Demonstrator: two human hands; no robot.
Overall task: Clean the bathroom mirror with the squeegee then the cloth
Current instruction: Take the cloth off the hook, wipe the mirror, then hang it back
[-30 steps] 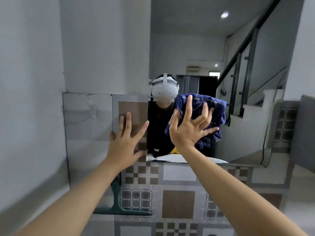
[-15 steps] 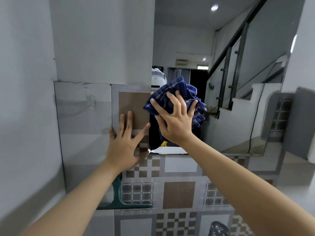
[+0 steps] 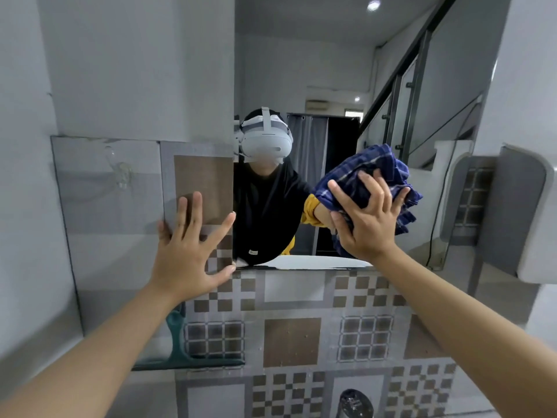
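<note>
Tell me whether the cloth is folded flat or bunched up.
Bunched up: the blue plaid cloth sits in crumpled folds under the right hand, pressed against the mirror.

The mirror [image 3: 346,70] has loads of open glass above and right of the cloth [image 3: 373,179], so wiping up there looks unblocked. The left hand [image 3: 190,251] is planted flat over the mirror's lower left edge, fingers spread, so that corner is covered. The right hand [image 3: 367,218] and the cloth take up the lower middle-right. Below the mirror the green squeegee [image 3: 180,354] leans against the patterned tiles [image 3: 292,342], and a shiny tap [image 3: 355,402] pokes up at the bottom.
</note>
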